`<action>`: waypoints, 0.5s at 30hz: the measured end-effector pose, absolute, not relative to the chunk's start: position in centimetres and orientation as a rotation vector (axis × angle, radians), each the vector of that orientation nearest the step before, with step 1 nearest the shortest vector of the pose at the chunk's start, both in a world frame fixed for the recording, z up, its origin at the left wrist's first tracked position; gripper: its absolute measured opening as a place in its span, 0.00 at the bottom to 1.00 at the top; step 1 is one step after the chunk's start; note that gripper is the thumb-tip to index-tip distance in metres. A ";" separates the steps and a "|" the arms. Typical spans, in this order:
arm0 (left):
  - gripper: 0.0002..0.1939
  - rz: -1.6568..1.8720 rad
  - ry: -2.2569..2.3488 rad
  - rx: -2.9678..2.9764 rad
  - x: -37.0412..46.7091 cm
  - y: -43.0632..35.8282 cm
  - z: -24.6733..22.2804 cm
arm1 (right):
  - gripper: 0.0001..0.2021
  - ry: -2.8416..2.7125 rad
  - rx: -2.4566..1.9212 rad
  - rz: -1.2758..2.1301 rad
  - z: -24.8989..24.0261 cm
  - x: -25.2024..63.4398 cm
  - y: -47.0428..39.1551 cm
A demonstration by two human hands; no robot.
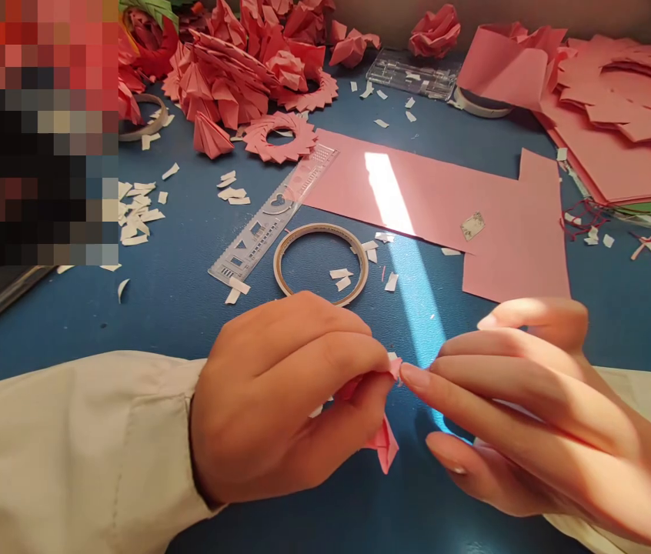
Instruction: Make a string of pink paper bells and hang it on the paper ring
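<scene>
My left hand (296, 400) pinches a small folded pink paper piece (384, 445) between thumb and forefinger, and most of it is hidden behind the fingers. A pointed end hangs out below the hand, and a little white bit shows at the upper end. My right hand (539, 408) is open, its fingers stretched out and the thumb apart. One of its fingertips touches the upper end of the piece. Just beyond my left hand lies a roll of tape (279, 261), with several white paper scraps (340, 274) inside and around it.
A clear stencil ruler (250, 238) rests against a cut pink sheet (429, 192). Folded pink paper flowers (222, 77) and a paper ring (280, 137) crowd the back left. At the back right are stacked pink sheets (608, 173) and a larger ring (585, 100). A clear plastic case (412, 73) lies between.
</scene>
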State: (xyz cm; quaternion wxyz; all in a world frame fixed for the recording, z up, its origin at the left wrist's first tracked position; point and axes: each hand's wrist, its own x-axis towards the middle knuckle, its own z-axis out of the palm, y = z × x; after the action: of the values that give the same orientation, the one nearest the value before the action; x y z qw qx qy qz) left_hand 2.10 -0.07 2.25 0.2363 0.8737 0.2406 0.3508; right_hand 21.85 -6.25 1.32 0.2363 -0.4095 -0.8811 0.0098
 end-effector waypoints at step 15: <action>0.05 0.916 0.894 2.057 2.2 -0.7 1.2 | 0.13 -2.366 -0.917 0.207 0.8 21.3 -6.2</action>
State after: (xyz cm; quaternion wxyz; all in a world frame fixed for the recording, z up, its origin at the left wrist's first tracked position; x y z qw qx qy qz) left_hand 2.24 -0.74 1.21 0.3516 0.7948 0.3455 0.3539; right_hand 21.26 -6.18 0.78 0.2936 -0.3445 -0.8883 0.0777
